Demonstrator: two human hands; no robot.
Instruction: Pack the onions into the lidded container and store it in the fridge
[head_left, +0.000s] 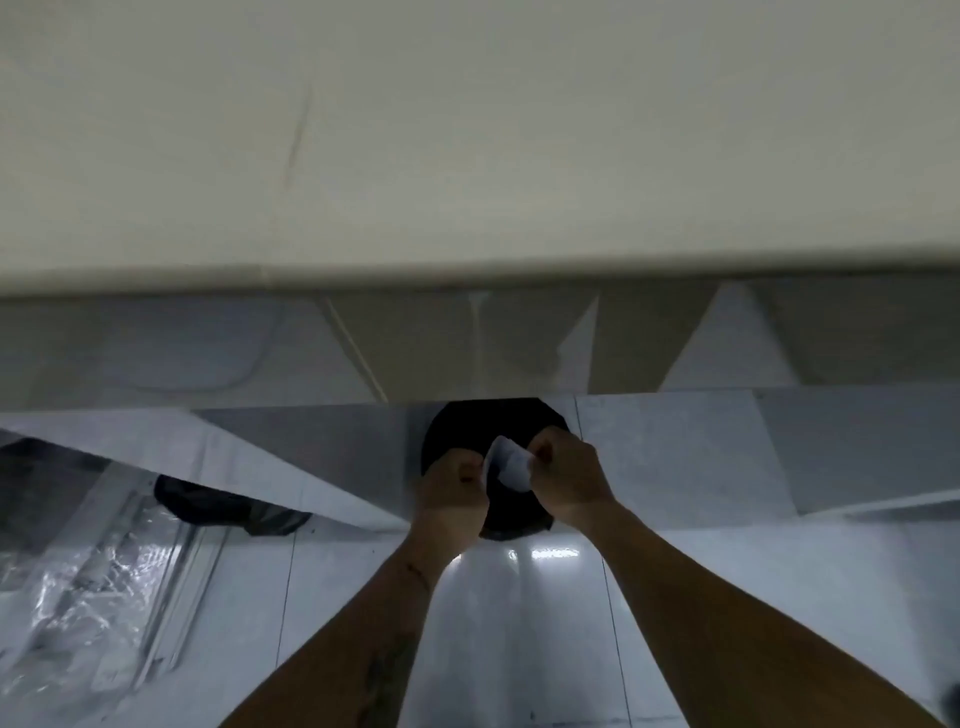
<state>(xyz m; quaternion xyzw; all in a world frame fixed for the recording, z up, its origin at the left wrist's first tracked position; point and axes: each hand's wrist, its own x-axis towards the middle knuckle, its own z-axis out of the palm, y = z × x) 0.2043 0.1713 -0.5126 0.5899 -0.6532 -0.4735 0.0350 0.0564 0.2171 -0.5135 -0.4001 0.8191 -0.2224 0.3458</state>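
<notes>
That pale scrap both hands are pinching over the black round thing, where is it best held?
By its two side edges, one hand from each side, as the left hand and right hand do. The pale scrap looks thin and limp, so pinching opposite edges should keep it spread above the black round thing.

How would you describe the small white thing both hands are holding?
Below the wide pale counter edge is a round black opening. In front of it, the left hand and right hand pinch a crumpled whitish scrap, the only pale thing against that black.
</notes>
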